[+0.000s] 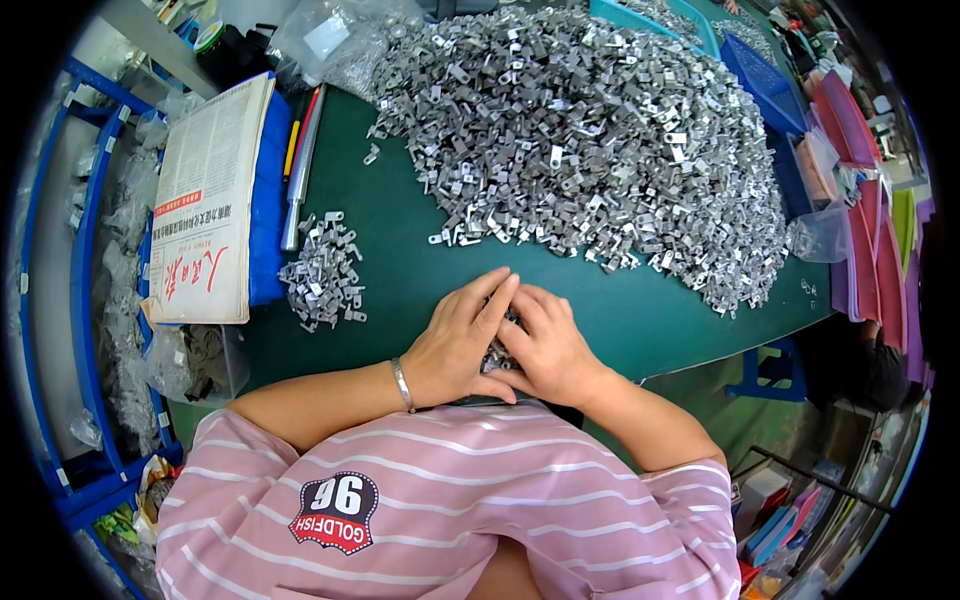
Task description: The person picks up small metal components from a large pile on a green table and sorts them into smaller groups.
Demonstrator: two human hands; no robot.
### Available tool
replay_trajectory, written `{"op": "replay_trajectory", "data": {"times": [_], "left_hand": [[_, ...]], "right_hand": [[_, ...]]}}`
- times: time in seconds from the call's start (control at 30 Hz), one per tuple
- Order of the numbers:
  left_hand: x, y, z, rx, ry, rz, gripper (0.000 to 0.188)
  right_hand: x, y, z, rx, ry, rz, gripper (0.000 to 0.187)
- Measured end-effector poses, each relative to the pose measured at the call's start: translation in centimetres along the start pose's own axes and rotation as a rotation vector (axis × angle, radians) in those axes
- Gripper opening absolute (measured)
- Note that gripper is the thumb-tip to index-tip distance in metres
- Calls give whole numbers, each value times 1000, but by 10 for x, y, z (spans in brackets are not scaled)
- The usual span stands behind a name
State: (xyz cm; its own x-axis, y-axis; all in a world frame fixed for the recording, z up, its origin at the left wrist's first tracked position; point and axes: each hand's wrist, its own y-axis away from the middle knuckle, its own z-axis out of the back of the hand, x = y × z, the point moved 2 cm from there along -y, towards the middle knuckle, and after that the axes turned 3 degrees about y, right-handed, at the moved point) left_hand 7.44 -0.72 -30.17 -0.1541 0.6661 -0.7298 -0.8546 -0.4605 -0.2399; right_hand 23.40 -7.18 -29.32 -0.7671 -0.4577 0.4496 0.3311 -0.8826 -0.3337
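Both hands meet at the near edge of the green table. My left hand, with a bracelet at its wrist, curves around a handful of small metal brackets. From the other side my right hand closes on the same handful, and the fingertips of both hands touch above it. The fingers hide most of these brackets. Beyond the hands spreads a large heap of loose silver brackets, each a small bent tab with a hole. A smaller pile of brackets lies to the left.
Newspapers cover a blue bin at the left. Beside it lie pens and a metal rod. Clear plastic bags sit at the back. A teal tray and blue basket stand behind the heap. Right of the table is a blue stool.
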Motion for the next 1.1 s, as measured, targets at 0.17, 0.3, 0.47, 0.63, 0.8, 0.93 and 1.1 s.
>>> {"op": "replay_trajectory", "data": {"times": [0.17, 0.3, 0.47, 0.63, 0.8, 0.93, 1.1], "left_hand": [[-2, -4, 3, 10, -80, -15, 116], [-5, -5, 0, -34, -122, -5, 111], [-7, -9, -5, -135, -53, 47, 103], [-5, -9, -4, -62, -67, 39, 98], [-1, -4, -8, -32, -75, 11, 96], [-3, -4, -6, 12, -99, -2, 107], [-9, -6, -7, 45, -141, 22, 114]], "right_hand": [[-1, 4, -3, -72, 70, -14, 58], [-5, 9, -3, -89, -36, -97, 62], [1, 4, 2, 37, 170, -7, 42], [-7, 8, 3, -16, 150, 4, 42], [-12, 14, 5, -64, 75, -48, 47], [-11, 10, 23, 136, 124, -35, 63], [-23, 5, 20, 100, -42, 105, 55]]}}
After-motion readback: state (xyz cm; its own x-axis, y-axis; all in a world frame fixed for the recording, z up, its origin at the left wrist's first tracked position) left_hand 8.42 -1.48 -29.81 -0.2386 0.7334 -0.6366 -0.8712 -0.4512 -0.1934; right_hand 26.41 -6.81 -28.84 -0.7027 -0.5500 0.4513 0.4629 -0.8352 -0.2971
